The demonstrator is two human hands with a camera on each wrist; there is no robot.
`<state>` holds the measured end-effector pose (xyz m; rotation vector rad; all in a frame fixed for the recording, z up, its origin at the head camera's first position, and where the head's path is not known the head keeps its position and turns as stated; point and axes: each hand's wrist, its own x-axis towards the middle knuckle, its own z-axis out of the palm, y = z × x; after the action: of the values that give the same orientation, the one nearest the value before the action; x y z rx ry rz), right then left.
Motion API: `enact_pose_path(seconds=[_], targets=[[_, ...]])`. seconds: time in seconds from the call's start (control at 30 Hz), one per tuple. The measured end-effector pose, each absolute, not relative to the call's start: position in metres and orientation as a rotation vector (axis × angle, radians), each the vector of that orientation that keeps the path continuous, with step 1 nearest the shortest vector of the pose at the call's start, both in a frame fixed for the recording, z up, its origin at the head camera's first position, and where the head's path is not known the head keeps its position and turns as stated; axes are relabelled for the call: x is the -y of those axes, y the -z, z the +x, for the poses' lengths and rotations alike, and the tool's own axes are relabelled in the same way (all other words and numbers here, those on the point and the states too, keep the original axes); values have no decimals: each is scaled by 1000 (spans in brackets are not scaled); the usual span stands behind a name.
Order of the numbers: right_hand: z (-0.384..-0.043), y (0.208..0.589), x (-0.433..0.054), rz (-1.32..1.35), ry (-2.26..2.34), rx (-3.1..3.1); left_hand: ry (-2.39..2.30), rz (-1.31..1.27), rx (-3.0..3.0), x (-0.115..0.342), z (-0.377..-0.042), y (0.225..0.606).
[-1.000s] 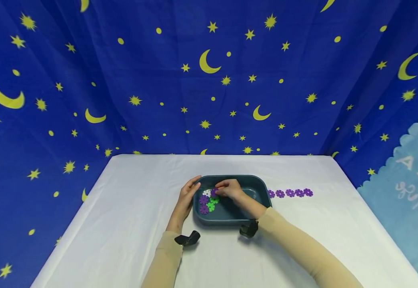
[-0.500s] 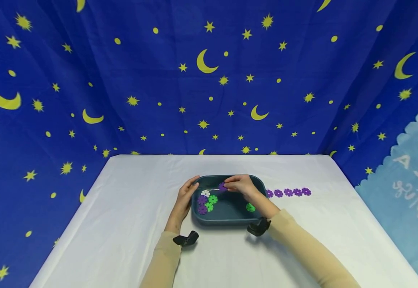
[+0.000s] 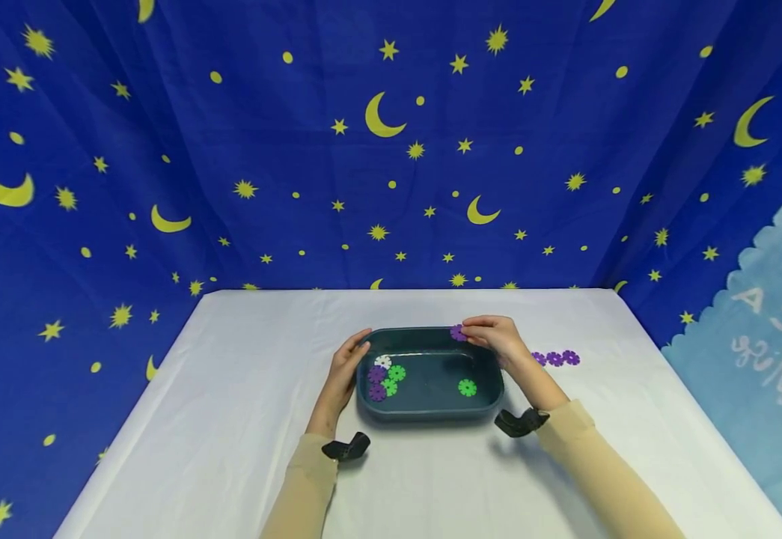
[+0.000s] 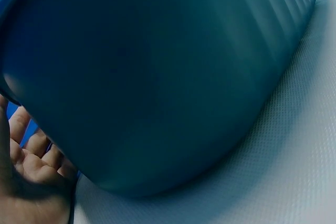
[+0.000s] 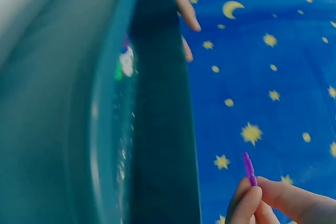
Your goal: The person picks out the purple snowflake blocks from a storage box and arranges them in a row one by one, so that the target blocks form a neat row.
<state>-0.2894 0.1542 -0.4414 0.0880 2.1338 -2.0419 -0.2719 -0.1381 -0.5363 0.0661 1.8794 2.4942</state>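
Note:
A dark teal plastic basin (image 3: pixel 431 413) stands on the white table. My left hand (image 3: pixel 342 373) holds its left end, with the thumb at the rim and the fingers round the far corner. Between the thumb and fingertips of my right hand (image 3: pixel 506 343) is a purple snowflake disc (image 3: pixel 457 332), over the basin's far right rim. In the right wrist view that disc (image 5: pixel 250 169) appears edge-on. Inside the basin, purple discs (image 3: pixel 377 373), green discs (image 3: pixel 396 373) and a white disc (image 3: pixel 382 361) cluster at the left. A lone green disc (image 3: pixel 467 388) lies at the right.
To the right of the basin, purple discs (image 3: pixel 554 359) lie in a row, partly hidden by my right hand and forearm. The white-covered table (image 3: pixel 283 329) reaches back to a blue star-patterned curtain (image 3: pixel 391 165).
My right hand has lifted a purple disc from the cluster and carried it rightward to the far right rim, uncovering the lone green disc. The left hand has stayed at the basin.

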Motion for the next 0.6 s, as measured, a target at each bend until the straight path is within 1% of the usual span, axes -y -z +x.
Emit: enact_pose_path(seconds=[0.6], targets=[[-276, 447, -247, 288, 2294, -2077, -2485, 43, -1890, 138, -272, 535]])
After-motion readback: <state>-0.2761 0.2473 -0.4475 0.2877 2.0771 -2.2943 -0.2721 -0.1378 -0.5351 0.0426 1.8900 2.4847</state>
